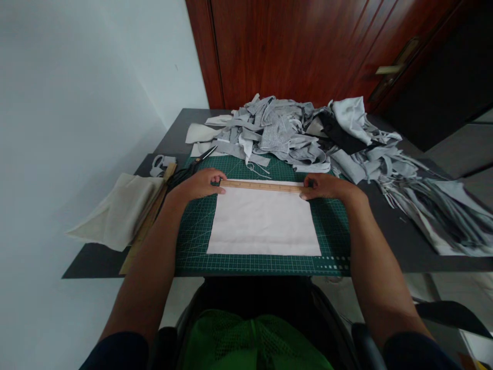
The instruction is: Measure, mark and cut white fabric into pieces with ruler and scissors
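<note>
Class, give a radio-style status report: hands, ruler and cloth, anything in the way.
Left hand, right hand pinching wooden ruler ends. Ruler along far edge of white cloth on cutting mat. Scrap pile just beyond, scissors off left.

Two hands: one left hand, one right hand. Two wooden rulers: one short ruler at twelve o'clock on the single white cloth sheet, and one long ruler at nine o'clock. One green cutting mat, one pair of scissors, one folded beige cloth, one heap of grey scraps, one tabletop.
</note>
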Demonstrator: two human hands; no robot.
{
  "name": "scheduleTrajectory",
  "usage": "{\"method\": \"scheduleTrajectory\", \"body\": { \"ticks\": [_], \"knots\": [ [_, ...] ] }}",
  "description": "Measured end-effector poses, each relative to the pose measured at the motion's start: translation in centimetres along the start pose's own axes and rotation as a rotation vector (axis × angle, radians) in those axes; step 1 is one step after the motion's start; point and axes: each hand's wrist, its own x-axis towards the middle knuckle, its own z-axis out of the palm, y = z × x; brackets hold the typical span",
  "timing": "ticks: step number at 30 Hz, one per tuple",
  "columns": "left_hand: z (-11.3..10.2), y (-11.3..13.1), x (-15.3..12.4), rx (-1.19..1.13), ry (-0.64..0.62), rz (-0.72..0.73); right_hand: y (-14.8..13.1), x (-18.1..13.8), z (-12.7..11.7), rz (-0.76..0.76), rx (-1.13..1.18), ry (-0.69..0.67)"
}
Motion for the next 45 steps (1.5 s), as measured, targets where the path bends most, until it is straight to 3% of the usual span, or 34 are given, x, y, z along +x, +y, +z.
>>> {"method": "scheduleTrajectory", "body": {
  "ticks": [18, 29, 45],
  "knots": [
    [0.8, -0.4, -0.5, -0.051, 0.026, 0.018, 0.4, 0.4, 0.7, 0.018, 0.047, -0.023],
    [0.5, -1.8, -0.7, -0.089, 0.077, -0.016, 0.3, 1.3, 1.7, -0.014, 0.047, 0.065],
    [0.4, -1.3, -0.8, -0.097, 0.077, -0.046, 0.9, 1.5, 1.7, -0.007, 0.058, 0.079]
  ]
}}
